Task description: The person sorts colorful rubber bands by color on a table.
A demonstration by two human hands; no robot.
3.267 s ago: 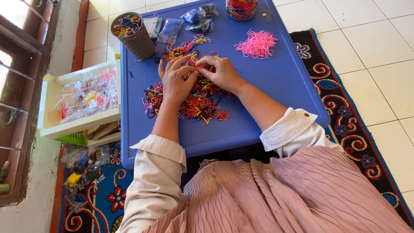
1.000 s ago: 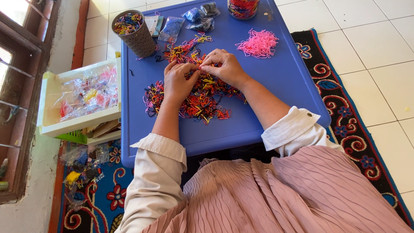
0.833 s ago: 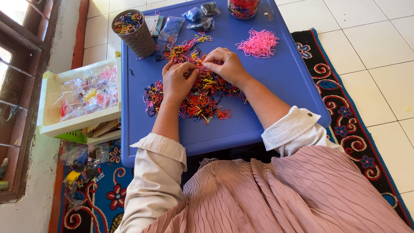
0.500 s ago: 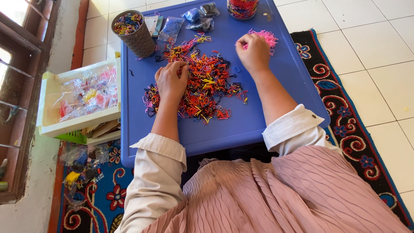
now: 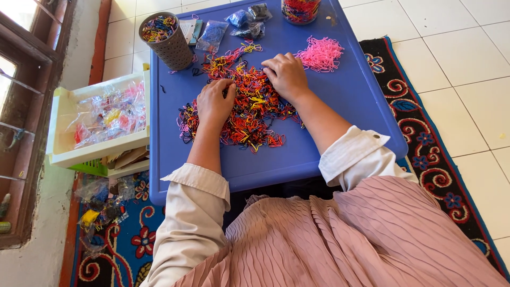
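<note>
Head view: a mixed heap of small coloured elastic bands [image 5: 247, 114] is spread over the middle of the blue table [image 5: 350, 101]. The left hand [image 5: 213, 102] is laid on the heap's left part, fingers curled down into the bands; whether anything is pinched cannot be told. The right hand [image 5: 287, 75] is rested palm-down on the heap's upper right edge, fingers loosely bent, beside a separate pile of pink bands [image 5: 320, 53]. Sorting is judged partly done: pink is set apart, while most of the heap remains mixed. A grey perforated cup [image 5: 167, 37] of bands stands at the far left corner.
</note>
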